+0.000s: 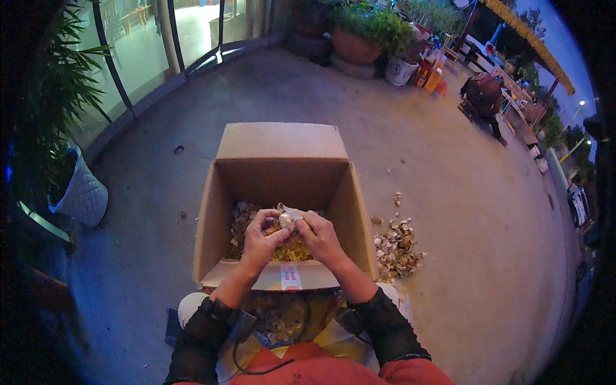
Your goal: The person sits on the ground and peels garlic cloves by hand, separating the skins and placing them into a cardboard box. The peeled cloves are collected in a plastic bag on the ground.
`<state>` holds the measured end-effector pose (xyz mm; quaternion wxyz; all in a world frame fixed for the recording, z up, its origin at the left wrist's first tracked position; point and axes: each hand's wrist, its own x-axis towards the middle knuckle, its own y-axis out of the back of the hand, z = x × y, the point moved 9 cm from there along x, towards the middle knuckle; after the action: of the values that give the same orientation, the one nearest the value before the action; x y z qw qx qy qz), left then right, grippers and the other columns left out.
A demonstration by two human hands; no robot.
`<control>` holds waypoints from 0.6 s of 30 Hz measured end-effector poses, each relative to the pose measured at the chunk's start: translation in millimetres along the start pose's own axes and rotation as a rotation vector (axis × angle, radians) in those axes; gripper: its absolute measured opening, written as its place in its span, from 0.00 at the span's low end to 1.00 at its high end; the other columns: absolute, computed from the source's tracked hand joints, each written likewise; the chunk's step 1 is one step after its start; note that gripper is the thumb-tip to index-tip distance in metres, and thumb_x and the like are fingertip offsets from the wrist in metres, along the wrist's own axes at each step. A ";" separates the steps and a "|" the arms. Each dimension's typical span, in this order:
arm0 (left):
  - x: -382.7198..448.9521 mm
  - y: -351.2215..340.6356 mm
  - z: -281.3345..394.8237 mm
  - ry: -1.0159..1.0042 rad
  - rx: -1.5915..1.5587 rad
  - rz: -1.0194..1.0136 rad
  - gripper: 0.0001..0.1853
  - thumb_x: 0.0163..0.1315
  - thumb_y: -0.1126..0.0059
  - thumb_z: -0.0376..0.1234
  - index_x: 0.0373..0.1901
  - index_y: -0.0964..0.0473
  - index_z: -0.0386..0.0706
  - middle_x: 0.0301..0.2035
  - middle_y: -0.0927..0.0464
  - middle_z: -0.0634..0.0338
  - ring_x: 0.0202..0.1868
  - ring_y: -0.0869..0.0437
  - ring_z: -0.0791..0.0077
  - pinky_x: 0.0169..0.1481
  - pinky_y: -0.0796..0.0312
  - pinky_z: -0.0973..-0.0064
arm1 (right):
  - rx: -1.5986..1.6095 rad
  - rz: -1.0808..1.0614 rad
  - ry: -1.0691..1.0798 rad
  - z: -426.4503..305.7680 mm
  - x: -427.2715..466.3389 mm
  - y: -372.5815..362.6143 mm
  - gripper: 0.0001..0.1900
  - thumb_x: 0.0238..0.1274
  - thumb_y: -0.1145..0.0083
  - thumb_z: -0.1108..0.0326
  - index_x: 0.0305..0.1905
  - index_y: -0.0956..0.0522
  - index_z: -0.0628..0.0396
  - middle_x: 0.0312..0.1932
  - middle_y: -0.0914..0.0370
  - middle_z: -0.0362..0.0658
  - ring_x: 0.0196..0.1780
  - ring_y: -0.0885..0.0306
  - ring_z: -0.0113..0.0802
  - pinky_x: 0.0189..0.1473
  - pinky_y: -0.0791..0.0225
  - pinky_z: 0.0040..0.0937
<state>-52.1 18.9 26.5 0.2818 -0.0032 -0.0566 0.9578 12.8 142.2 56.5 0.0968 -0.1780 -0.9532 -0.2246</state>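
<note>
Both hands are together over an open cardboard box (284, 140). A garlic bulb (287, 221) with pale, papery skin is pinched between them. My left hand (262, 239) grips its left side with thumb and fingers, and my right hand (318, 237) holds its right side. Below the hands, the box contains dry plant bits and yellowish material (293, 252), partly hidden by the fingers. The near flap carries a strip of printed tape (290, 276). Between my legs, under that flap, is a container with more dry skins (281, 323).
A heap of garlic skins and stalks (398, 250) lies on the concrete floor right of the box. A potted plant in a white quilted planter (89, 195) stands left. Large planters (355, 47) and a white bucket (400, 71) are beyond. Another person (482, 96) sits bent over at upper right.
</note>
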 end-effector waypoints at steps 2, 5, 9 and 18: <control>1.9 -6.7 -2.0 0.055 -0.075 -0.025 0.18 0.51 0.37 0.28 0.46 0.29 0.39 0.39 0.23 0.59 0.42 0.21 0.75 0.48 0.26 0.76 | -0.025 0.010 -0.033 7.8 -0.8 5.3 0.12 0.64 0.52 0.65 0.45 0.23 0.61 0.32 0.28 0.53 0.36 0.28 0.50 0.37 0.35 0.40; 6.3 -8.7 3.8 -0.014 0.083 -0.029 0.18 0.53 0.36 0.27 0.45 0.30 0.36 0.38 0.24 0.58 0.39 0.20 0.76 0.45 0.24 0.78 | -0.065 0.009 -0.012 7.9 0.5 10.7 0.12 0.64 0.51 0.65 0.45 0.23 0.60 0.32 0.28 0.53 0.35 0.28 0.51 0.37 0.34 0.41; 9.9 -14.9 -5.0 0.068 0.164 -0.056 0.16 0.55 0.38 0.27 0.44 0.30 0.35 0.38 0.24 0.57 0.40 0.20 0.76 0.45 0.23 0.77 | -0.188 0.061 0.164 -12.0 -3.8 12.6 0.10 0.61 0.47 0.70 0.45 0.23 0.59 0.33 0.28 0.52 0.35 0.26 0.50 0.38 0.31 0.40; 11.3 -21.2 -27.3 0.201 -0.140 0.005 0.13 0.57 0.40 0.27 0.42 0.30 0.35 0.37 0.23 0.56 0.38 0.20 0.77 0.42 0.22 0.76 | -0.147 0.117 0.226 -9.7 -3.5 22.7 0.11 0.53 0.42 0.78 0.43 0.20 0.60 0.34 0.24 0.48 0.35 0.22 0.42 0.35 0.28 0.32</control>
<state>-49.2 45.6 2.0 0.2829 -0.1191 -0.0946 0.9470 25.7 155.6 73.0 0.2034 -0.2135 -0.9051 -0.3063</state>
